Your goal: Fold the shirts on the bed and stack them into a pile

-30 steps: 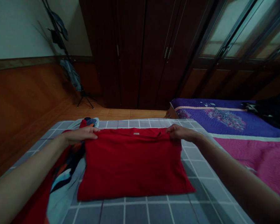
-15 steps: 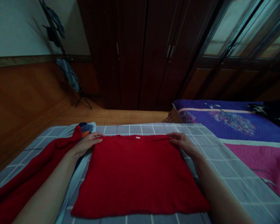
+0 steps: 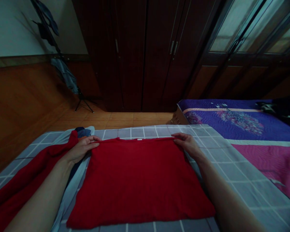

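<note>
A red shirt (image 3: 140, 183) is lying flat across the middle of a grey checked bed (image 3: 246, 170), its collar toward the far edge. The person's left hand (image 3: 83, 149) is resting on the shirt's top left corner, and the right hand (image 3: 188, 145) is resting on its top right corner. Both grips are apart, with the fingers laid open on the cloth rather than clamped. A red cloth (image 3: 31, 174) is lying along the bed's left edge, and a purple and pink quilt (image 3: 241, 119) is covering another bed beyond the right edge.
</note>
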Demonstrator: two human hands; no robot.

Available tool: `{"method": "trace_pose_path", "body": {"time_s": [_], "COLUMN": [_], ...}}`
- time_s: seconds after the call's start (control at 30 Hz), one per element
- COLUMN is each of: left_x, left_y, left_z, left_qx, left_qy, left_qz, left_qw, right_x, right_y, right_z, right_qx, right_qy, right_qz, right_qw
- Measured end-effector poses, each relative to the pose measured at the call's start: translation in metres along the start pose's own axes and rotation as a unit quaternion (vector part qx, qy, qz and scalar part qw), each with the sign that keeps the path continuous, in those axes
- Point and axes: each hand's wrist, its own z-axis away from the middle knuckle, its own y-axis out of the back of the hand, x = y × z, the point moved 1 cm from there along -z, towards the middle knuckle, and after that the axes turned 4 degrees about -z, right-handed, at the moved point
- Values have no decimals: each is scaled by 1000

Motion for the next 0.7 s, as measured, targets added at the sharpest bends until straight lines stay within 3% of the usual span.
{"method": "trace_pose_path", "body": {"time_s": [0.23,0.43,0.57,0.7], "left_x": [-3,2,2,-13], "left_y": [-7,-18,-20,-14], "left_z": [-9,4,24,56], "left_qx": [36,120,141,140], "left_qy": [-18,-14,8,51], "left_qz": [-139,-200,-200,-169], "left_qw": [989,972,970,974], "right_x": [0,-12,-17,-10], "right_y": [-15,-2,22,38], "right_z": [0,12,43,106], "right_qx": [-4,7,34,46], "right_qy": [17,26,22,-4], "right_qz": [46,50,71,117], "right_qw": [999,998,997,992]}}
